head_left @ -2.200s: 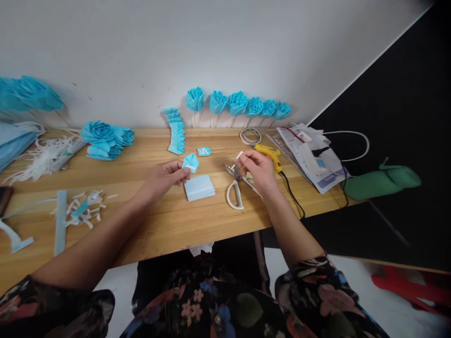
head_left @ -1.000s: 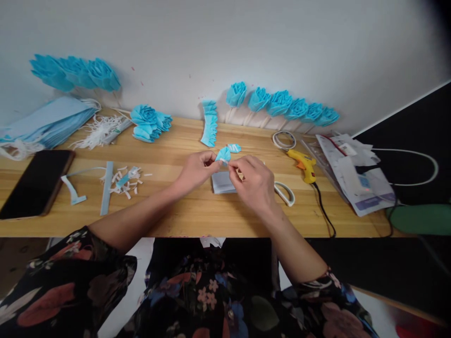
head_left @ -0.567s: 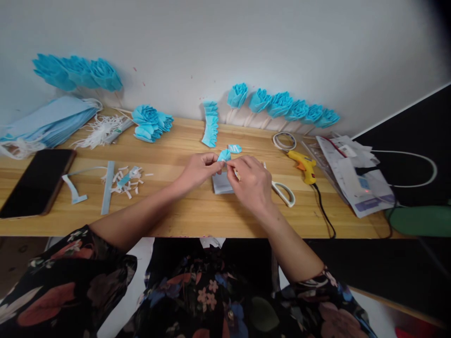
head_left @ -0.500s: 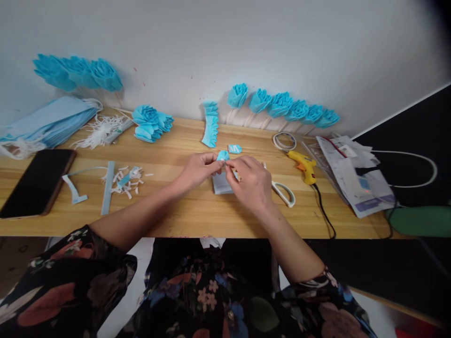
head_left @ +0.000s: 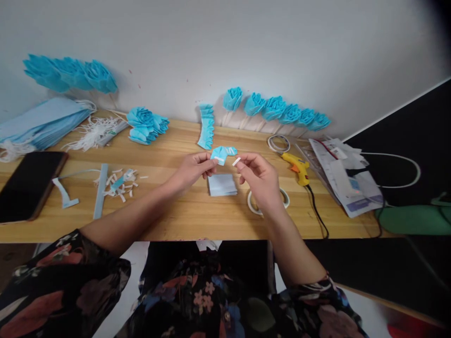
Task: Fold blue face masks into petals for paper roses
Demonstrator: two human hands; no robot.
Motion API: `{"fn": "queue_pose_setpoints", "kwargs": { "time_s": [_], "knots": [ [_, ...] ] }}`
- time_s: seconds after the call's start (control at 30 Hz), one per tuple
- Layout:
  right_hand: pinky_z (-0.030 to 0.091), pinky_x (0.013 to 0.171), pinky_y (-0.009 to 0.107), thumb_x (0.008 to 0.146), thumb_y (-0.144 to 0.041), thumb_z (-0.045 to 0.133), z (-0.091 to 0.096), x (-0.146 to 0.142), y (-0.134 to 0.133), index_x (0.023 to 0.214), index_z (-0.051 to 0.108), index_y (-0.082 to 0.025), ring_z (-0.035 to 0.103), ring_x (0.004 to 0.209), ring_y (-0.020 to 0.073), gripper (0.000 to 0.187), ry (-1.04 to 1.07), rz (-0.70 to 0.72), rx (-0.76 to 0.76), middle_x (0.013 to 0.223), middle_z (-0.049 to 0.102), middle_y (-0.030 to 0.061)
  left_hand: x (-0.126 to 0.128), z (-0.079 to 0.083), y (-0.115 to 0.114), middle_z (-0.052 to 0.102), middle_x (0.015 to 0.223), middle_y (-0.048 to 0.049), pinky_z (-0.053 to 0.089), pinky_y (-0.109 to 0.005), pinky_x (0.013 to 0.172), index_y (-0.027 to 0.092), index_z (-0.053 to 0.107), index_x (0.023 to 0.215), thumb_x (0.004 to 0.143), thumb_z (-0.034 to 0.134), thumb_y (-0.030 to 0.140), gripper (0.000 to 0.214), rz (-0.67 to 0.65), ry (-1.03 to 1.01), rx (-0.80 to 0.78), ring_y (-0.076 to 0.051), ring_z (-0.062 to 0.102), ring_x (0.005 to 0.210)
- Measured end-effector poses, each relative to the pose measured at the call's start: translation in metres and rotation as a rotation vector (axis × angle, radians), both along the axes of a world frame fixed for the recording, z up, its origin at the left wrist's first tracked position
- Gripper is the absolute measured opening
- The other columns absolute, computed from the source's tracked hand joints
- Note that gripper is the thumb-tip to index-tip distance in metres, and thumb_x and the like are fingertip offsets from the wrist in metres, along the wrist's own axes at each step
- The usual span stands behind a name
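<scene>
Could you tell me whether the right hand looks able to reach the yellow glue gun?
Probably yes: the yellow glue gun lies uncovered just beyond the right hand, though its fingertips pinch a small white strip.

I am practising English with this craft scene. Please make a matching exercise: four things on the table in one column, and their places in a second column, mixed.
1. phone
2. glue gun
3. folded blue piece
4. small white strip

a. in the left hand
b. in the right hand
c. at the table's left end
d. right of the hands, beside the papers

Pairs: 1-c, 2-d, 3-a, 4-b
</scene>
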State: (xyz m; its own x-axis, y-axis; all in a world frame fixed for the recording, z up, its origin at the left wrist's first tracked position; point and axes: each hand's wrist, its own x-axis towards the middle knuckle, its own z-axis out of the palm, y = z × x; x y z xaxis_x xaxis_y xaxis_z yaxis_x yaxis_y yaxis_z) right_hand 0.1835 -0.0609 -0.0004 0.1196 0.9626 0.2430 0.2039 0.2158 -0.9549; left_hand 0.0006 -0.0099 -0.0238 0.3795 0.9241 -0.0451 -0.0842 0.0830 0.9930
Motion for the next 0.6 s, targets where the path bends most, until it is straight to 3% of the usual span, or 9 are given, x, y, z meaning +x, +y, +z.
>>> {"fn": "queue_pose_setpoints", "kwargs": {
  "time_s": [0.17,0.4,0.6],
  "knots": [
    [0.046,0.052,0.022,0.083,-0.025,0.068,-0.002,-0.003,-0.001,0.089,0.069,-0.022,0.055,0.059,0.0083,0.007,-0.096,-0.003,0.014,0.080,0.068,-0.0016,0.001,0.000,0.000,0.059,0.063,0.0013,0.040,-0.024,0.057,0.017,0.058,0.067,0.080,0.067,0.034,0.023,-0.011,0.045,0.021,-0.009,0.049,0.056],
    [0.050,0.059,0.024,0.087,-0.014,0.059,-0.008,-0.014,-0.007,0.090,0.069,-0.023,0.063,0.073,0.0123,0.014,-0.513,-0.113,0.342,0.085,0.069,0.0006,0.003,0.003,-0.001,0.057,0.061,0.0024,0.039,-0.023,0.057,0.016,0.057,0.065,0.080,0.065,0.029,0.021,0.064,0.092,0.100,-0.008,0.048,0.056],
    [0.052,0.066,0.030,0.091,-0.015,0.058,-0.015,-0.018,-0.007,0.090,0.068,-0.022,0.063,0.072,0.0145,0.011,-0.671,-0.165,0.467,0.082,0.069,0.0021,0.003,0.002,-0.002,0.059,0.063,0.0015,0.039,-0.023,0.058,0.016,0.058,0.067,0.080,0.065,0.032,0.022,0.083,0.107,0.180,-0.008,0.049,0.057]
  ]
}}
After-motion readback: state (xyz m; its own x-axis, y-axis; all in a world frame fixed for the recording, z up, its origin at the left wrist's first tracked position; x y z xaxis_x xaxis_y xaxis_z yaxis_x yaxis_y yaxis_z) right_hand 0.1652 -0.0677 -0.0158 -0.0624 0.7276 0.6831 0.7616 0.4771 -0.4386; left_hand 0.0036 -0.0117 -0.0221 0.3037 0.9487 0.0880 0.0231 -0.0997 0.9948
